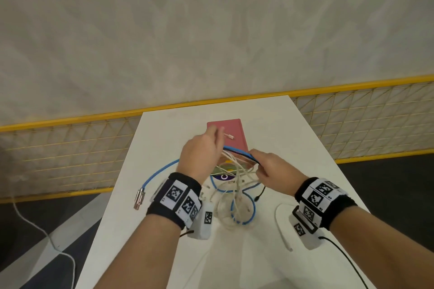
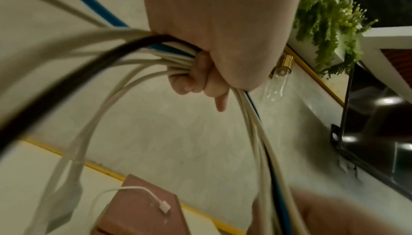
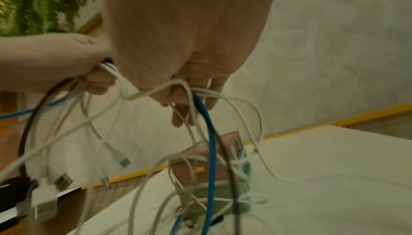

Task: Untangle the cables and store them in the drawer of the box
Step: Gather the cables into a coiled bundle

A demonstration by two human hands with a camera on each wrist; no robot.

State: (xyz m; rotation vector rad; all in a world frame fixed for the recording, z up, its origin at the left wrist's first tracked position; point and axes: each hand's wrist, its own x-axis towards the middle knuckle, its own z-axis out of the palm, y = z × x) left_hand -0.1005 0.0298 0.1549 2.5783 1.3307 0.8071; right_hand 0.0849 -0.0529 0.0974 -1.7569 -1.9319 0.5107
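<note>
Gripping cable bundle (image 1: 237,166) with left hand (image 1: 202,155), fingers (image 2: 189,81) clenched | right hand (image 1: 270,169) pinching, seemingly, the same strands | above pink box (image 1: 231,134) on surface (image 1: 305,171)

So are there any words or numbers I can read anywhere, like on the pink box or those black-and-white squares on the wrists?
No readable words or numbers anywhere.
Wrist bands: black-and-white square code patterns, no letters; tiny marks beside them are too small to read.
Pink box: plain top, no text.
Colourful front under the cables: a pale ring shape, mostly hidden, unreadable.
</note>
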